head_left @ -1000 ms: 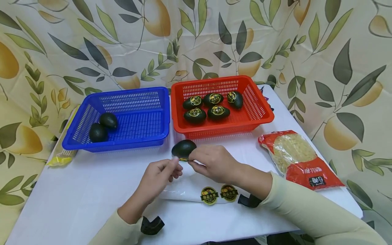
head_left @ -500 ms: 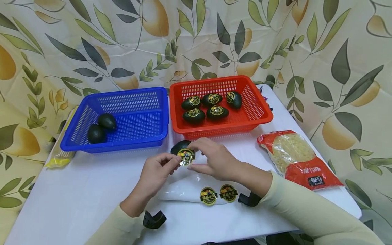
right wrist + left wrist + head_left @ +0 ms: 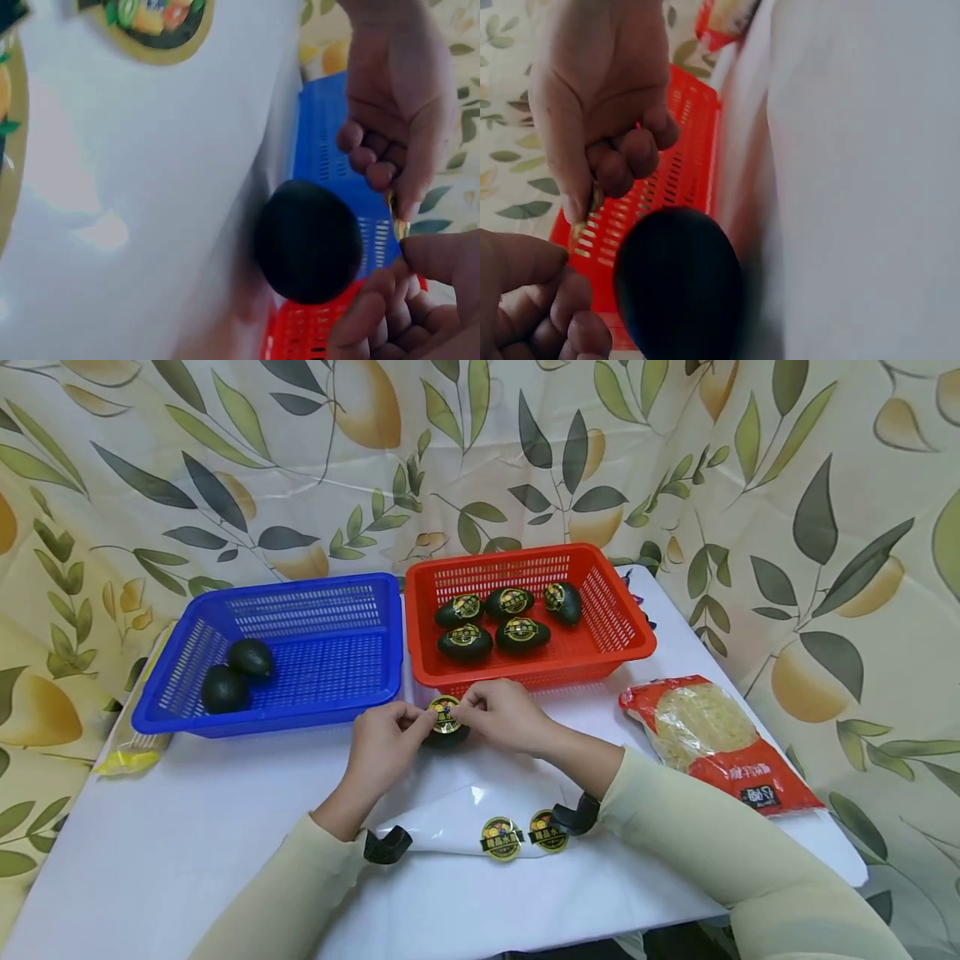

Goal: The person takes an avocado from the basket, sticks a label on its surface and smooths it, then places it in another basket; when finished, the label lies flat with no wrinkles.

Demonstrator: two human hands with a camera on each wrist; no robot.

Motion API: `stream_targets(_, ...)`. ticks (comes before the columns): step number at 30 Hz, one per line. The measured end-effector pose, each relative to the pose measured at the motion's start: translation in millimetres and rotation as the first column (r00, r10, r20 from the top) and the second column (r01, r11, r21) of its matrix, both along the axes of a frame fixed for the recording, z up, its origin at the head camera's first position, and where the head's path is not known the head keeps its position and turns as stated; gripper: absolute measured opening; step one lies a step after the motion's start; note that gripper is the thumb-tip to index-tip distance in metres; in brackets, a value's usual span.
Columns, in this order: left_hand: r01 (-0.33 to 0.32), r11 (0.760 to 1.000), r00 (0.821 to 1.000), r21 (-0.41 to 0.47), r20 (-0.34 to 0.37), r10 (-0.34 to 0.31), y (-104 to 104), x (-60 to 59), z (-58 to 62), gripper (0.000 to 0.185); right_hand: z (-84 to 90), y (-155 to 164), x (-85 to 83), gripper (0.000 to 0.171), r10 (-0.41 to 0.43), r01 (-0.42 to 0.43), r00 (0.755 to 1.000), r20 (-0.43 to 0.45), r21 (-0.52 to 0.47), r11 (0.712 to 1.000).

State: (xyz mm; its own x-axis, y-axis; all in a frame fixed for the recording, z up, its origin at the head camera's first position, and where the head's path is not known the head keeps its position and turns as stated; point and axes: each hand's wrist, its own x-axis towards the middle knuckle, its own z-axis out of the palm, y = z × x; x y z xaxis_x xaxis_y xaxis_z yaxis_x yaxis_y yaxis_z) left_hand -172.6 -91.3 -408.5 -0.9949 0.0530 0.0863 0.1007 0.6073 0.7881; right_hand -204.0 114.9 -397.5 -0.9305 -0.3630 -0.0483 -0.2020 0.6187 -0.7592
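Head view — round glossy sticker (image 3: 446, 716) between fingers (image 3: 470, 713); smooth avocado (image 3: 447, 740)

Round gold-rimmed sticker (image 3: 445, 716), pinched, just above dark avocado (image 3: 447, 739)

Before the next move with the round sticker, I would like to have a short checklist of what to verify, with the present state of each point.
1. Round sticker held at both sides: ok, left hand and right hand each pinch it.
2. Printed face up: ok, the print shows in the head view.
3. Avocado under the sticker: ok, they overlap in the head view.
4. Sticker touching the avocado: not ok, the wrist views show a gap.
5. Sticky side clean: cannot tell, it is hidden.
6. Spare stickers available: ok, two on the white sheet.
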Motion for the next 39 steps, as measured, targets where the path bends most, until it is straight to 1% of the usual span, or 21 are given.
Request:
stream_targets(3, -0.029, 0.998, 1.000, -0.064, 0.006, 0.029, 0.2, -3.8, -4.3, 0.022, -4.6, -6.0, -3.2, 0.022, -0.006, 0.008, 0.999, -0.051, 0.054, 0.999)
stream_targets(7, -0.043, 0.992, 0.999, -0.114, -0.001, 0.043, 1.6, -7.1, -8.2, 0.026, -10.1, -12.0, -3.3, 0.023, -0.023, 0.034, 0.993, -0.114, 0.095, 0.995)
stream_targets(11, -0.038, 0.990, 0.999, -0.138, -0.011, 0.037, 1.7, -10.0, -9.9, 0.029, -13.4, -15.3, -3.5, 0.026, -0.046, 0.064, 0.988, -0.146, 0.121, 0.991)
stream_targets(14, -0.029, 0.992, 0.999, -0.122, 0.024, 0.032, -0.3, -11.8, -10.8, 0.032, -14.5, -15.3, -3.4, 0.028, -0.069, 0.085, 0.988, -0.138, 0.114, 0.990)
stream_targets(18, -0.025, 0.996, 0.992, -0.082, 0.125, 0.035, -4.9, -13.4, -14.0, 0.038, -17.3, -12.2, -2.7, 0.027, -0.115, 0.119, 0.992, -0.053, 0.065, 0.991)
stream_targets(21, -0.035, 0.998, 0.982, -0.047, 0.185, 0.043, -8.3, -14.2, -18.2, 0.044, -20.1, -9.1, -2.0, 0.028, -0.147, 0.150, 0.986, 0.073, -0.030, 0.988)
stream_targets(23, -0.046, 0.999, 0.978, -0.016, 0.205, 0.048, -9.8, -14.6, -20.6, 0.044, -22.3, -7.4, -2.1, 0.028, -0.156, 0.172, 0.977, 0.147, -0.100, 0.980)
stream_targets(25, -0.057, 0.998, 0.975, 0.012, 0.214, 0.053, -10.6, -15.1, -22.3, 0.042, -23.9, -6.1, -2.5, 0.025, -0.156, 0.193, 0.965, 0.212, -0.167, 0.967)
stream_targets(28, -0.066, 0.997, 0.975, 0.038, 0.217, 0.057, -10.6, -14.6, -23.5, 0.038, -25.4, -5.0, -3.2, 0.019, -0.163, 0.222, 0.951, 0.262, -0.213, 0.952)
stream_targets(30, -0.076, 0.996, 0.976, 0.051, 0.208, 0.064, -10.0, -13.2, -23.8, 0.035, -26.5, -4.7, -3.1, 0.019, -0.168, 0.233, 0.946, 0.277, -0.221, 0.947)
stream_targets(32, -0.081, 0.995, 0.981, 0.053, 0.179, 0.070, -8.7, -10.9, -24.6, 0.032, -27.3, -4.3, -2.4, 0.021, -0.178, 0.233, 0.950, 0.259, -0.202, 0.951)
stream_targets(33, -0.079, 0.995, 0.986, 0.054, 0.153, 0.070, -7.8, -9.5, -25.4, 0.030, -28.0, -4.0, -2.0, 0.021, -0.183, 0.233, 0.953, 0.242, -0.193, 0.953)
stream_targets(36, -0.060, 0.997, 0.997, 0.049, 0.049, 0.057, -4.1, -4.9, -27.7, 0.020, -30.6, -2.7, -1.0, 0.020, -0.191, 0.215, 0.971, 0.147, -0.168, 0.962)
stream_targets(38, -0.030, 0.999, 0.999, 0.027, -0.036, 0.031, -1.5, -2.9, -28.2, 0.014, -30.9, -2.5, 0.3, 0.020, -0.190, 0.198, 0.980, 0.066, -0.156, 0.968)
stream_targets(39, -0.013, 1.000, 0.997, 0.010, -0.078, 0.014, -0.4, -1.8, -27.8, 0.010, -31.8, -2.7, 0.8, 0.020, -0.182, 0.183, 0.983, 0.021, -0.154, 0.971)
